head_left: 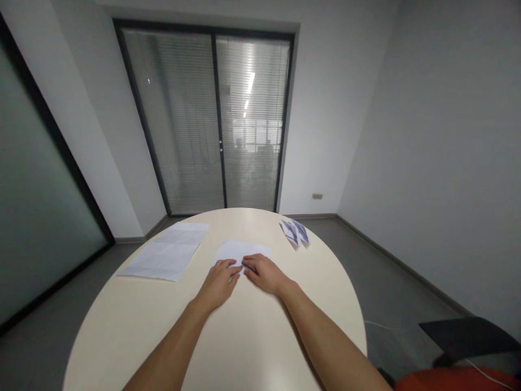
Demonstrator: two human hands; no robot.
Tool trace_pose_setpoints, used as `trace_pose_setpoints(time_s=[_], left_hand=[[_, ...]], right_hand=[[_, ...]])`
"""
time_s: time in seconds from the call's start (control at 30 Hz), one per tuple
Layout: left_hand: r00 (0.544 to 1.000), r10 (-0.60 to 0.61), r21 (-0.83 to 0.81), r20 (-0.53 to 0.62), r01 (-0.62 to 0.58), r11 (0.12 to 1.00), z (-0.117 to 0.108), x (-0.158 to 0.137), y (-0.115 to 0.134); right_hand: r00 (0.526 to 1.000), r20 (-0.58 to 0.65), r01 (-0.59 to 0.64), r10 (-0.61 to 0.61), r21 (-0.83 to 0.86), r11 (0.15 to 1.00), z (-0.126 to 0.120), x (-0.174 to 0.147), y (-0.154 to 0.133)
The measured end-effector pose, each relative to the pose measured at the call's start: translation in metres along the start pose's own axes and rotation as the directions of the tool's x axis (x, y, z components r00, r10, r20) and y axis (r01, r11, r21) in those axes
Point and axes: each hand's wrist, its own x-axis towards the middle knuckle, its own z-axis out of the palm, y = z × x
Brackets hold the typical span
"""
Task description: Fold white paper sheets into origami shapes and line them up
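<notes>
A white sheet of paper lies on the round table in front of me, its near edge partly hidden under my hands. My left hand rests on the left part of that sheet, fingers stretched out and thumb apart. Close beside it, my right hand presses on the sheet's near right part, its fingers extended and lying flat. The fingertips of both hands almost meet at the middle of the paper. Whether the near edge is folded, I cannot tell.
The cream round table carries a larger creased white sheet at its left. Folded printed paper pieces stand near the far right edge. A black and red chair is at the lower right. Glass doors lie beyond the table.
</notes>
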Motion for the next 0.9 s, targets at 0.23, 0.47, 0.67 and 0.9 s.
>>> trace_pose_setpoints(time_s=[0.23, 0.47, 0.67, 0.9], left_hand=[[0.999, 0.034, 0.01, 0.022, -0.035, 0.999, -0.003, 0.0, 0.005], [0.99, 0.121, -0.062, 0.074, -0.116, 0.991, -0.006, -0.002, 0.01], [0.989, 0.127, -0.074, 0.081, -0.122, 0.99, -0.007, -0.004, 0.011], [0.985, 0.151, -0.038, 0.079, -0.149, 0.988, -0.006, -0.002, 0.014]], right_hand=[[0.985, 0.062, -0.157, 0.16, -0.043, 0.987, -0.007, -0.003, 0.003], [0.942, 0.017, -0.329, 0.335, -0.142, 0.933, -0.015, -0.003, 0.001], [0.922, -0.032, -0.381, 0.385, -0.236, 0.894, -0.022, -0.003, 0.0], [0.967, 0.024, -0.247, 0.254, -0.166, 0.955, -0.018, -0.003, -0.002]])
